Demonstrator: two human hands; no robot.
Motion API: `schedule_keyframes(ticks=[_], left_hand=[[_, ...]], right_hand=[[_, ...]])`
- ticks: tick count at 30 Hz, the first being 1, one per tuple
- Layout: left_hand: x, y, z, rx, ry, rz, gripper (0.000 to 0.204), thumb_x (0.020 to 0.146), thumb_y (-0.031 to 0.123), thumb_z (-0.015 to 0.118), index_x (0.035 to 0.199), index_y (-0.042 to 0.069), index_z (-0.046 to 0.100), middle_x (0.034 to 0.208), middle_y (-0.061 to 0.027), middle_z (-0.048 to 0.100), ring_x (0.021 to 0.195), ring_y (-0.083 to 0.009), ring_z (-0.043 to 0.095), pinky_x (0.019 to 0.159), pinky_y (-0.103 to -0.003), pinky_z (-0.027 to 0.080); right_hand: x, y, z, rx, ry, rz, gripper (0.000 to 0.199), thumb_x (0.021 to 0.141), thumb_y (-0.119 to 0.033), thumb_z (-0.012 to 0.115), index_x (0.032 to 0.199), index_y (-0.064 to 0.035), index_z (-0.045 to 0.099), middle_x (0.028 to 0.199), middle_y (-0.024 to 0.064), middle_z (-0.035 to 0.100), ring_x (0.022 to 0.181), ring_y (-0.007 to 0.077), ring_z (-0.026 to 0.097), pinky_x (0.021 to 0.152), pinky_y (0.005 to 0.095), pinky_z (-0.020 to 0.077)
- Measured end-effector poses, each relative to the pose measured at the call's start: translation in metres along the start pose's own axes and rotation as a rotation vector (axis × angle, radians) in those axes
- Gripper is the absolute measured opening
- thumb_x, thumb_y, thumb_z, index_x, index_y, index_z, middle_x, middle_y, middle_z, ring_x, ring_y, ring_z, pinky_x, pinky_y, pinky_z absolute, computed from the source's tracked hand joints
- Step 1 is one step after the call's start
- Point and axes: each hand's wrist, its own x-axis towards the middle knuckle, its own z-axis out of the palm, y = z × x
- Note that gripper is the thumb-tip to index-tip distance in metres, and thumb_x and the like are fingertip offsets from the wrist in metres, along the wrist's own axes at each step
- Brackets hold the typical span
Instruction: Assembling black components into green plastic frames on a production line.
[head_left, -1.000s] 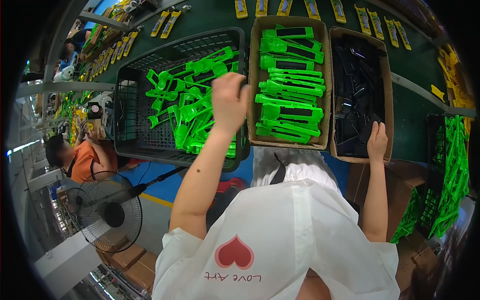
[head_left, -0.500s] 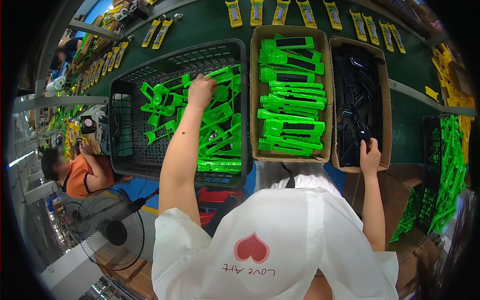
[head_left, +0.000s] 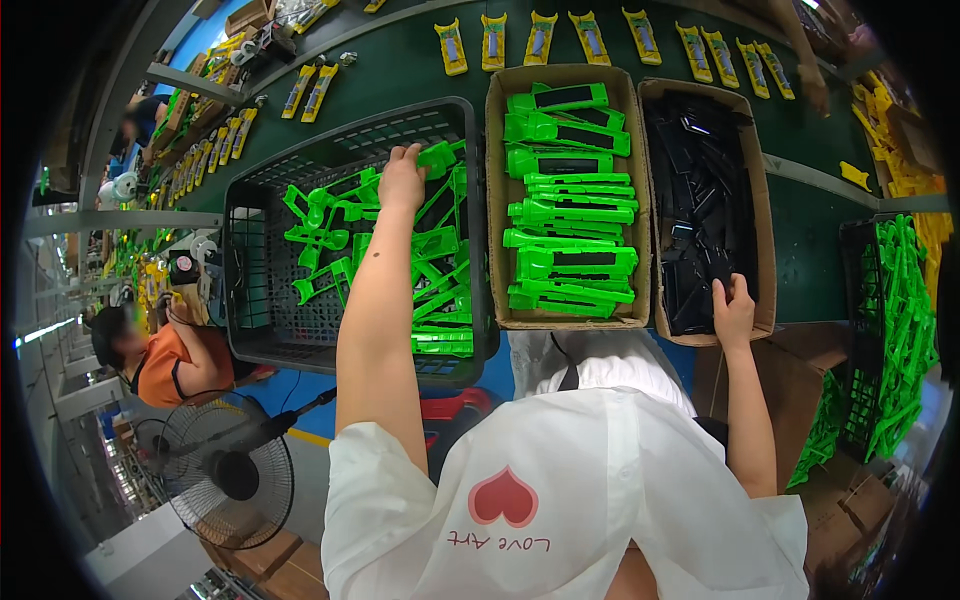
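head view: left hand (head_left: pixel 402 178) fingers clasp a green plastic part (head_left: pixel 436 157) in the crate (head_left: pixel 250 300); right hand (head_left: pixel 733 312) fingers curl over black parts (head_left: pixel 700 200), grip unclear. both bins remain well stocked.

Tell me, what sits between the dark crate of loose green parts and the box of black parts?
A cardboard box of neatly stacked green parts, seen in the head view.

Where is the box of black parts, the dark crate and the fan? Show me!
box of black parts (head_left: pixel 764 262), head view, on its right cardboard wall
dark crate (head_left: pixel 255 290), head view, on its left mesh wall
fan (head_left: pixel 228 472), head view, on its round middle hub
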Motion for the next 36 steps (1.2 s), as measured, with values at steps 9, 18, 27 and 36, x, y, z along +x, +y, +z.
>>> schedule_keyframes(ticks=[9, 18, 27, 36], left_hand=[[-0.055, 0.027, -0.096, -1.033, 0.395, -0.008, 0.01, 0.082, 0.001, 0.049, 0.089, 0.003, 0.056, 0.086, -0.0043, 0.056, 0.069, -0.0087, 0.051, 0.059, -0.021, 0.042], [-0.12, 0.081, -0.091, -2.306, -0.101, 0.003, 0.013, 0.079, 0.013, 0.055, 0.091, 0.01, 0.05, 0.079, -0.0031, 0.05, 0.072, -0.0162, 0.048, 0.069, -0.029, 0.044], [-0.13, 0.113, -0.074, -2.349, -0.108, -0.427, 0.021, 0.08, 0.006, 0.055, 0.1, 0.006, 0.051, 0.091, -0.0073, 0.059, 0.081, -0.0174, 0.057, 0.072, -0.029, 0.048], [-0.159, 0.157, -0.066, -2.258, -0.596, -0.605, 0.022, 0.087, 0.012, 0.046, 0.104, -0.001, 0.049, 0.1, -0.0118, 0.055, 0.096, -0.0235, 0.054, 0.078, -0.033, 0.048]], right_hand=[[-0.005, 0.01, 0.003, 0.046, 0.046, 0.098, 0.021, 0.082, -0.018, 0.054, 0.089, 0.001, 0.048, 0.06, 0.0108, 0.051, 0.051, 0.0193, 0.048, 0.049, 0.0312, 0.0376], [0.007, 0.002, 0.002, 0.652, -0.173, 0.363, 0.024, 0.087, -0.018, 0.048, 0.1, -0.0004, 0.037, 0.075, 0.0075, 0.058, 0.046, 0.0074, 0.05, 0.034, 0.0168, 0.0329], [0.005, -0.077, -0.022, 0.787, -0.447, 0.302, 0.01, 0.085, -0.011, 0.051, 0.088, -0.0022, 0.049, 0.071, 0.0015, 0.054, 0.047, 0.0032, 0.042, 0.039, 0.0175, 0.0341], [0.001, -0.112, -0.03, 0.976, -0.622, 0.227, 0.014, 0.087, -0.016, 0.049, 0.095, -0.0051, 0.05, 0.073, 0.0013, 0.057, 0.057, 0.0043, 0.05, 0.046, 0.0162, 0.0364]])
